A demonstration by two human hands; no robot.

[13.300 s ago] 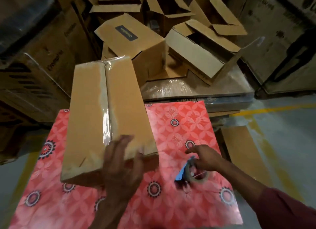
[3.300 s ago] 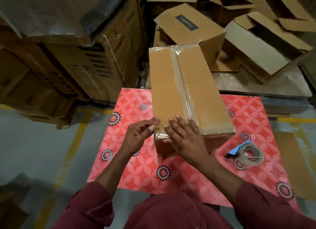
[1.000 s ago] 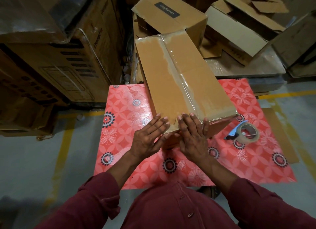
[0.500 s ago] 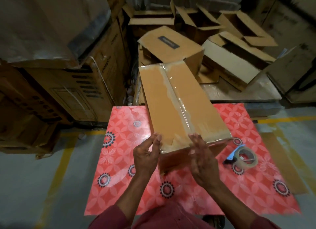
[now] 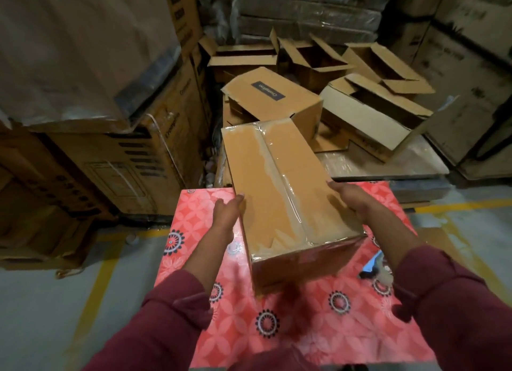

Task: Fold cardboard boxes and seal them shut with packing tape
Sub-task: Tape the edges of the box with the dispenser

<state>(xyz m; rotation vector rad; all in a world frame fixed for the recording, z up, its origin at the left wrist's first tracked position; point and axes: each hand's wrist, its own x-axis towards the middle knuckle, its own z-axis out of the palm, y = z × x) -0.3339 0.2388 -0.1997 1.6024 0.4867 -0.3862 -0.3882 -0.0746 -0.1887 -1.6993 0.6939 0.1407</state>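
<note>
The left hand lies flat, fingers straight, against the left side of the long brown cardboard box. The right hand presses the opposite side, fingers extended along the wall; neither curls round anything. Clamped between the two palms, the box sits towards the far edge of the red flower-patterned table, its top seam covered by clear packing tape. Sealing looks finished, so the step in hand is probably lifting the box away. Next it wants even inward pressure and a clear carry towards the open brown cartons beyond the far edge.
</note>
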